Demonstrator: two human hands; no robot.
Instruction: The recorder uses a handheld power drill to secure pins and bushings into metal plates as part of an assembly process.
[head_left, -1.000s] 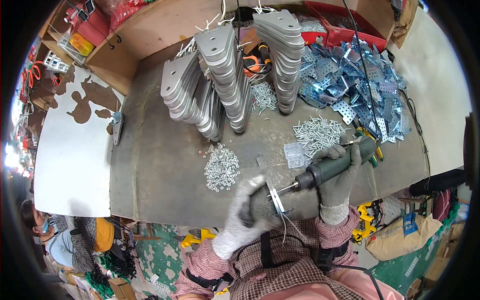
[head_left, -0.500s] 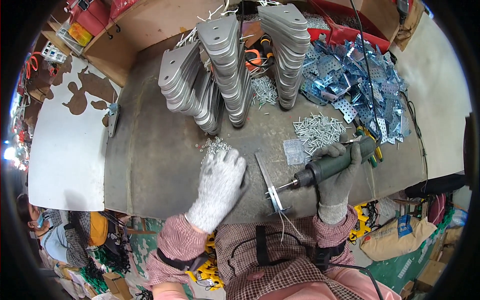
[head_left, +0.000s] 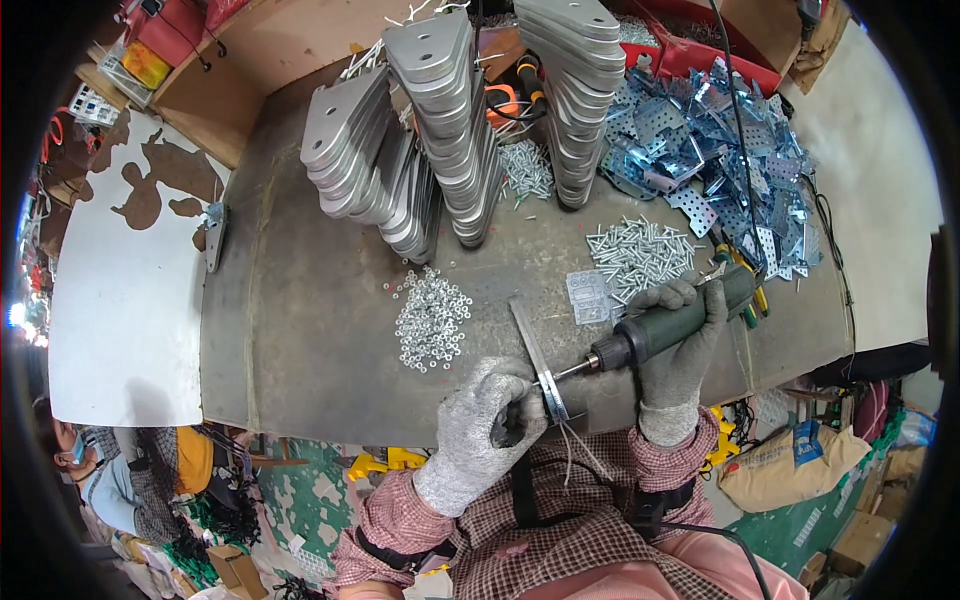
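Note:
My right hand, in a grey glove, is wrapped round a dark green electric screwdriver. Its bit points left and meets a slim metal strip near the table's front edge. On the other side of that strip, my left hand, in a pale grey glove, has thumb and fingers pinched together by the bit's tip. Whatever lies between those fingertips is too small to make out. Thin pale cords hang from the strip's near end. A heap of small nuts lies beyond my left hand.
Tall stacks of grey metal plates stand at the back. Loose screws lie beside a clear plastic piece. Blue-silver perforated brackets are piled at the back right, with a black cable over them. Pliers lie behind the screwdriver.
My left hand has left the nut heap and come right and nearer, to the strip at the bit's tip. The nut heap is now uncovered. My right hand still holds the screwdriver in nearly the same place.

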